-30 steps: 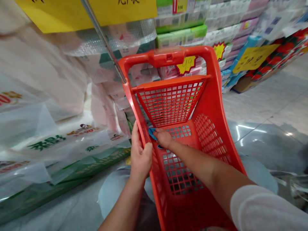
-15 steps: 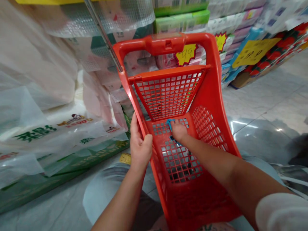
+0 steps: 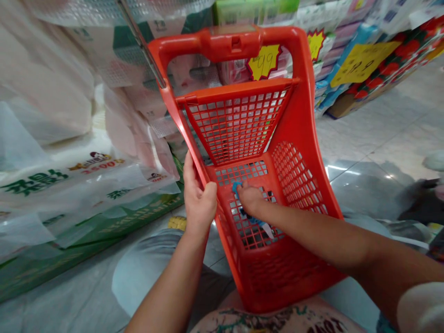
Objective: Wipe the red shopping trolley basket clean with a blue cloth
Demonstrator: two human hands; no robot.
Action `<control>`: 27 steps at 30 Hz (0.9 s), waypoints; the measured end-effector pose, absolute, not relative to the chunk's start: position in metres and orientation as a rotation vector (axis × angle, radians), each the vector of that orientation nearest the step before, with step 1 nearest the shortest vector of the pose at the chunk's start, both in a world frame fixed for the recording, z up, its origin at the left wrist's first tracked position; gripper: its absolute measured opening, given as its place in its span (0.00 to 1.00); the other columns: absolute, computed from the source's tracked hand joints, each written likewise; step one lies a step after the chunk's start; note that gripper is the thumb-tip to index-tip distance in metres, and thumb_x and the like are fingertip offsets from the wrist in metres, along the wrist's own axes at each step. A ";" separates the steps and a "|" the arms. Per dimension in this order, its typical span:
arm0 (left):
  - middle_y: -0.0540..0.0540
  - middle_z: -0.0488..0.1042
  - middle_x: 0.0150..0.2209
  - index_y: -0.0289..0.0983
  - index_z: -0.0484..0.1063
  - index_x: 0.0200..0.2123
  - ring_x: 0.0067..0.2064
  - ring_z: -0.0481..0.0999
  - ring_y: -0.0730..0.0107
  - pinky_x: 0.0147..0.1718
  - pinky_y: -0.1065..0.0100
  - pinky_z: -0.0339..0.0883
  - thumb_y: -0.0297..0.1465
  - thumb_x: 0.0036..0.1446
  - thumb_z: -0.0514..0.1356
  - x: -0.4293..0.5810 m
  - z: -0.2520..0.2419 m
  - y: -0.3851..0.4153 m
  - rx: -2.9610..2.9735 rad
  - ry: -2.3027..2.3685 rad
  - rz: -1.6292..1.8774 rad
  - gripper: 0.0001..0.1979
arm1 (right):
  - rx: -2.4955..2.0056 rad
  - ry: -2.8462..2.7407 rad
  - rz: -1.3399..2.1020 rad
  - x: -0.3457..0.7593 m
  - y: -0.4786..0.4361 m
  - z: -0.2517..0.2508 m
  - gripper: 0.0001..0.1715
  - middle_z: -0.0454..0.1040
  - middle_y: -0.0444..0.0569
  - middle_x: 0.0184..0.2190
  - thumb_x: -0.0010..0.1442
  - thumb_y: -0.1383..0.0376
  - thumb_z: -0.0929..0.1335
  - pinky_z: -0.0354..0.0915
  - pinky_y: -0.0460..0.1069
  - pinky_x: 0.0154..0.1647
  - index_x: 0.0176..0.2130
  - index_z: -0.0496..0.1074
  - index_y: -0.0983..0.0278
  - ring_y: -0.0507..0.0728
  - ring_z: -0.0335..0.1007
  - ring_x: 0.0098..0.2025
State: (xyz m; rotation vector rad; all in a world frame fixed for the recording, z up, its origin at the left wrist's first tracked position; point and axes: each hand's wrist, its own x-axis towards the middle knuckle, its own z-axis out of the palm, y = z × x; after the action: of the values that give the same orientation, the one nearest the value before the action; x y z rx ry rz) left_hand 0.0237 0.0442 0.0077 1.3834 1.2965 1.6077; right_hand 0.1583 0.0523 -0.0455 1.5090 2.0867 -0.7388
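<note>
A red plastic shopping basket (image 3: 310,97) with a grid base and a raised handle stands tilted in front of me. My left hand (image 3: 199,206) is closed around its left side rim, thumb on the inner side. Down inside the basket, my right hand (image 3: 250,199) presses a blue cloth (image 3: 236,187) against the base. Part of the cloth shows past the fingers, and a white tag-like strip (image 3: 268,230) trails from beneath the hand. My right palm hides the rest of the cloth.
A metal pole (image 3: 142,44) meets the basket's upper left corner. Large plastic-wrapped tissue packs (image 3: 93,180) are stacked on the left. Behind the handle are more packs with yellow price signs (image 3: 264,62). Grey tiled floor (image 3: 388,125) lies on the right.
My right hand has slid the cloth toward me and slightly left along the basket's base, and the white strip has come into view. My left hand keeps its hold on the rim.
</note>
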 end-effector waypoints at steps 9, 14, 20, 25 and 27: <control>0.48 0.61 0.68 0.45 0.55 0.68 0.71 0.57 0.59 0.71 0.58 0.50 0.23 0.49 0.57 0.023 0.005 0.044 1.371 1.316 1.596 0.41 | 1.514 2.016 -0.697 0.161 0.051 -0.047 0.23 0.73 0.67 0.55 0.65 0.72 0.64 0.74 0.54 0.48 0.58 0.71 0.68 0.64 0.77 0.53; 0.47 0.62 0.68 0.46 0.54 0.68 0.71 0.57 0.58 0.71 0.57 0.50 0.26 0.51 0.58 0.022 0.006 0.043 1.338 1.330 1.581 0.40 | 1.615 2.039 -0.628 0.160 0.061 -0.056 0.23 0.72 0.62 0.56 0.66 0.73 0.61 0.74 0.52 0.46 0.58 0.69 0.63 0.60 0.78 0.49; 0.48 0.62 0.68 0.46 0.53 0.69 0.69 0.60 0.59 0.70 0.57 0.53 0.26 0.52 0.57 0.021 0.009 0.042 1.321 1.319 1.552 0.41 | 1.852 1.944 -0.497 0.186 0.105 -0.075 0.23 0.68 0.64 0.58 0.69 0.71 0.60 0.73 0.51 0.45 0.61 0.65 0.65 0.60 0.77 0.49; 0.47 0.61 0.68 0.45 0.55 0.68 0.70 0.59 0.57 0.71 0.55 0.51 0.25 0.51 0.57 0.020 0.010 0.042 1.286 1.323 1.566 0.40 | 2.013 1.809 -0.347 0.221 0.166 -0.082 0.24 0.69 0.56 0.58 0.68 0.59 0.68 0.72 0.59 0.52 0.60 0.67 0.65 0.61 0.71 0.54; 0.47 0.60 0.69 0.45 0.54 0.69 0.70 0.59 0.57 0.71 0.55 0.50 0.25 0.51 0.56 0.019 0.010 0.042 1.283 1.339 1.567 0.40 | 2.020 1.766 -0.341 0.213 0.166 -0.087 0.25 0.69 0.55 0.58 0.67 0.58 0.69 0.72 0.60 0.53 0.59 0.67 0.64 0.61 0.71 0.54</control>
State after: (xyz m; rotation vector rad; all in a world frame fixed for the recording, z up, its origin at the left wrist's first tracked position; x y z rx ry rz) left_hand 0.0193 0.0419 0.0097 1.2834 1.3388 1.5668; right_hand 0.2134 0.1660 -0.0873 2.0204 1.7662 -0.3408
